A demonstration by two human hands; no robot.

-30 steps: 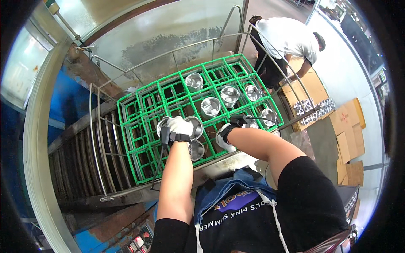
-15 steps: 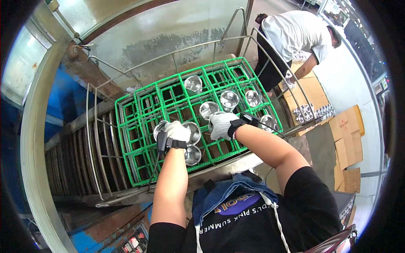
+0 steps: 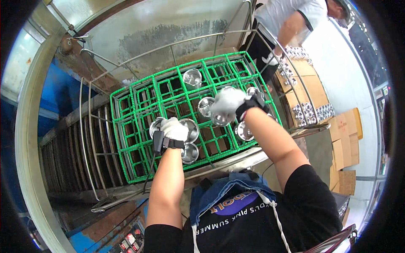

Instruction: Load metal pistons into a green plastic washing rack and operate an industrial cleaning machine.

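Gloved hands [image 3: 174,128] [image 3: 229,102] apart, right one blurred; wrists [image 3: 174,143] strapped; bare forearms [image 3: 166,179] forward.

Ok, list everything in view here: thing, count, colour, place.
Rack: one, green, centre
Metal cups: about ten, silver, at the rack, some partly hidden
Railing: one, silver, around rack
Bars: many, dark, left
Wall panel: one, grey, behind rack
Co-worker: one, white top, upper right
Small metal parts: many, silver, right
Cardboard: several pieces, brown, right
Small items: several, red and white, lower left
Wrist bands: two, black, on wrists
Shirt: one, black, lower middle
Forearms: two, bare, lower middle
Left hand and right hand: two, white-gloved, over cups
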